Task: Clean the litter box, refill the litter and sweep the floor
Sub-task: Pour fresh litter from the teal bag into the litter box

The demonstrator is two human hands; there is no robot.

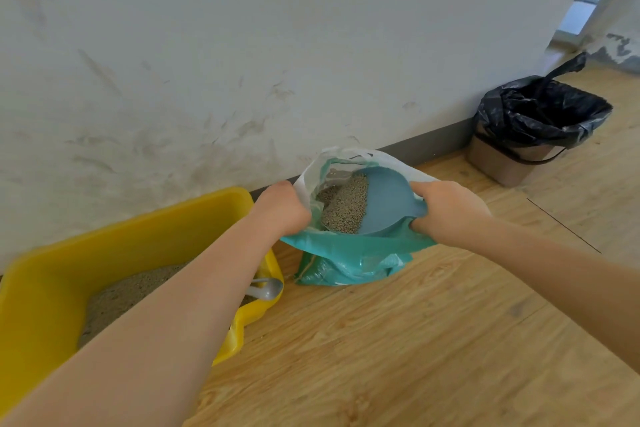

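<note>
- The left hand (282, 206), at the centre of the frame, is closed around the left edge of the litter bag (349, 263), and the bag's mouth is held open by it.
- The right hand (446, 210), right of centre, is wrapped around the handle of a blue scoop (388, 204); the handle itself is hidden by the fingers.
- The scoop is seen inside the bag's mouth, partly filled with grey-brown litter (346, 210).
- The teal and white bag is stood on the wooden floor (415, 340), close to the wall (242, 45) and its grey skirting.
- A yellow litter box (41, 305) is placed in the lower left of the frame, just beside the bag; sandy litter is held in it.
- A grey slotted scoop (266, 289) is laid at the box's right corner.
- A bin (509, 163) lined with a black bag is set in the upper right, well apart from the litter bag.
</note>
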